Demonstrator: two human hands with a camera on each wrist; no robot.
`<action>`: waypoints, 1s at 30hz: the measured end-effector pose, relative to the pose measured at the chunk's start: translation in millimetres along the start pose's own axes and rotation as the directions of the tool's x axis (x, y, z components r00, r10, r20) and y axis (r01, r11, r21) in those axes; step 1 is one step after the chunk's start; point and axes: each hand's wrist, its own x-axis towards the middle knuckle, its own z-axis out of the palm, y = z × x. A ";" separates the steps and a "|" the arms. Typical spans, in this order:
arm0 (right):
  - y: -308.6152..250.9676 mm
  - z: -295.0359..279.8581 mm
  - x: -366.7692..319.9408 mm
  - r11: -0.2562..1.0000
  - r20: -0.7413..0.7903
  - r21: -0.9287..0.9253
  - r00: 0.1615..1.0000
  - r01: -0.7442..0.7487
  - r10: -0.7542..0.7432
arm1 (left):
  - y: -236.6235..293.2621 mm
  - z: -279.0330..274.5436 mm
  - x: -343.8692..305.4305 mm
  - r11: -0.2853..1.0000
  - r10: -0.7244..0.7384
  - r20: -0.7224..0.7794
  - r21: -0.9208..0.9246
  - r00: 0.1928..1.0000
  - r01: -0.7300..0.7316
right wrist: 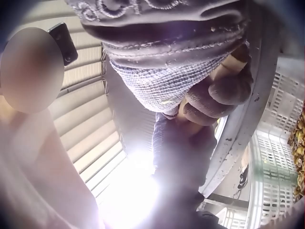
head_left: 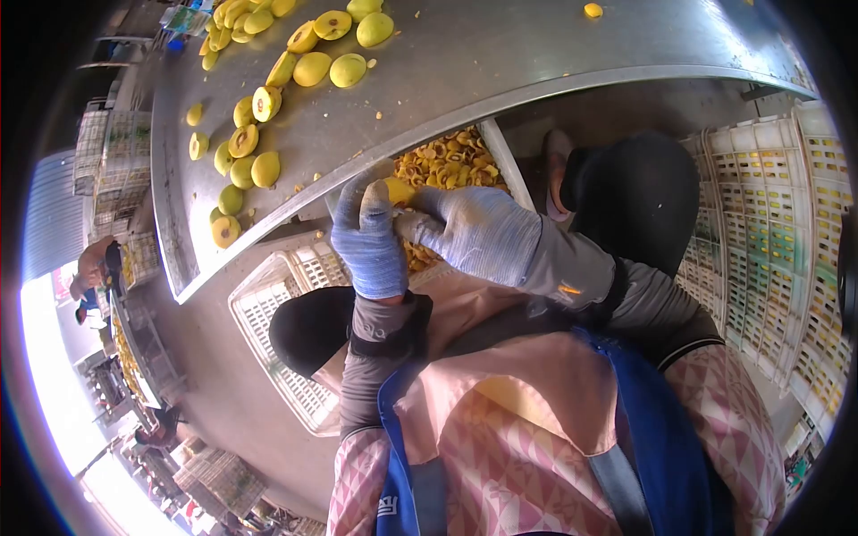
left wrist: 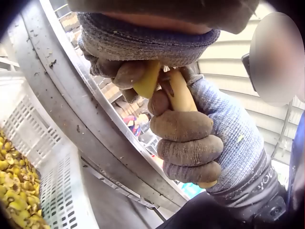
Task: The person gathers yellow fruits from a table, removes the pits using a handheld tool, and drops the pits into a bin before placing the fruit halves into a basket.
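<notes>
The yellow fruit [head_left: 399,190] is between the two gloved hands, just off the near edge of the metal table [head_left: 447,71]. The left hand [head_left: 368,246] pinches it between thumb and fingers. The right hand [head_left: 487,232] has its fingers curled round the pale handle [left wrist: 181,93] of a tool, whose dark metal end is right beside the fruit; whether it cuts in, I cannot tell.

Just past the hands and lower down is a heap of orange-yellow fruit pieces [head_left: 447,161]. Yellow-green fruits [head_left: 243,140], some cut open, are spread over the left part of the table, and a small yellow piece [head_left: 593,11] lies at its far right. A white slatted crate [head_left: 277,357] stands near left on the floor, and white crates [head_left: 760,232] with yellow showing through their slots stand to the right.
</notes>
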 end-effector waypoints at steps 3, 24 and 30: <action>5.9 -0.7 0.8 0.984 0.067 0.162 0.996 -0.074 0.064 | -2.1 -2.7 -0.4 0.998 -0.067 0.017 -0.003 0.998 0.067; 6.4 -3.1 -3.8 0.971 0.137 -0.196 0.985 0.135 -0.109 | 39.3 -116.5 -15.2 0.985 -0.156 -0.147 0.045 0.977 0.164; 22.8 13.9 -4.6 0.921 0.156 -0.362 0.983 0.147 -0.096 | 48.6 -282.9 -22.1 0.511 -0.125 -0.327 0.788 0.937 0.344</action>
